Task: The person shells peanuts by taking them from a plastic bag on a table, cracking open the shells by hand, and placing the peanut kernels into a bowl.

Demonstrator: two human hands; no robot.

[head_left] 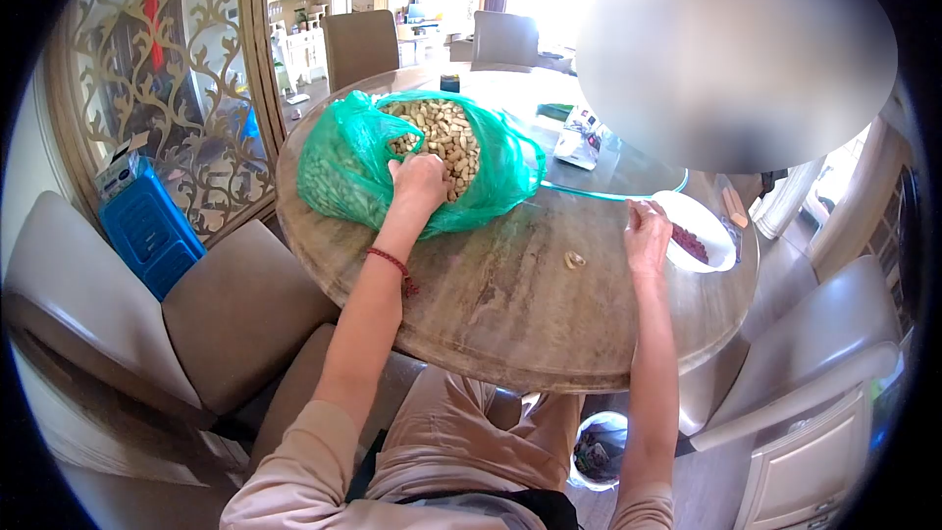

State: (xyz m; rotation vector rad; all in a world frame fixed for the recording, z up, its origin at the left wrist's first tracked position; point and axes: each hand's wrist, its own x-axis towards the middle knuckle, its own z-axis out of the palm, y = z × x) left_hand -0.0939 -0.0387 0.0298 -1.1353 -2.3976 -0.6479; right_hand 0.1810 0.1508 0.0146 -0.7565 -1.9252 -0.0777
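Observation:
A large green plastic bag (505,162) lies open on the round table (491,314), full of unshelled peanuts (446,132). My left hand (419,184) reaches into the bag's opening at the near edge of the peanuts; its fingers are bent down and their tips are hidden. On the right, my right hand (648,236) is at the left rim of a white bowl (723,240), its fingers drawn together. What they hold, if anything, is too small to make out. Inside the bowl lie dark red kernels (690,243). Pieces of shell (575,260) rest on the table between my hands.
A silver packet (579,140) and a small dark jar (449,83) stand toward the back. Chairs (361,47) surround the table. Below its near edge is a lined waste bin (599,451). A blue plastic stool (150,226) is at the left. A blurred area covers the upper right.

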